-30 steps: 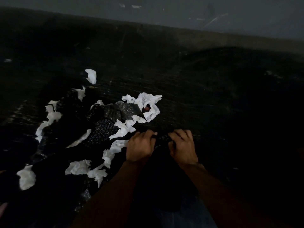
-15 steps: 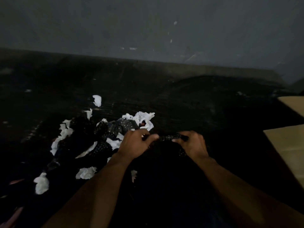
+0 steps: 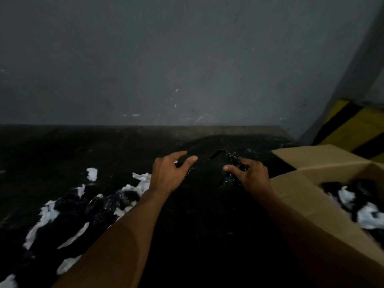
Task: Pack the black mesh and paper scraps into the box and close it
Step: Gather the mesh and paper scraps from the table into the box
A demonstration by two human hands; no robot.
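My right hand [image 3: 250, 175] grips a bunch of black mesh [image 3: 235, 163] raised above the dark floor, just left of the open cardboard box [image 3: 301, 192]. My left hand [image 3: 168, 173] is lifted beside it with fingers spread, and a dark fold of the mesh hangs near them; whether it holds that fold is unclear. More black mesh [image 3: 116, 202] and white paper scraps [image 3: 47, 215] lie scattered on the floor at the lower left. Inside the box lie black mesh and white paper [image 3: 369, 215].
A grey wall [image 3: 187, 59] rises behind the dark floor. A yellow-and-black striped barrier [image 3: 351, 129] stands at the right behind the box. The box's flaps [image 3: 315, 156] stand open toward me and the wall.
Both hands have lifted the mesh off the floor and carried it right toward the box. The view swung up and right, bringing the box into sight. My left fingers have spread.
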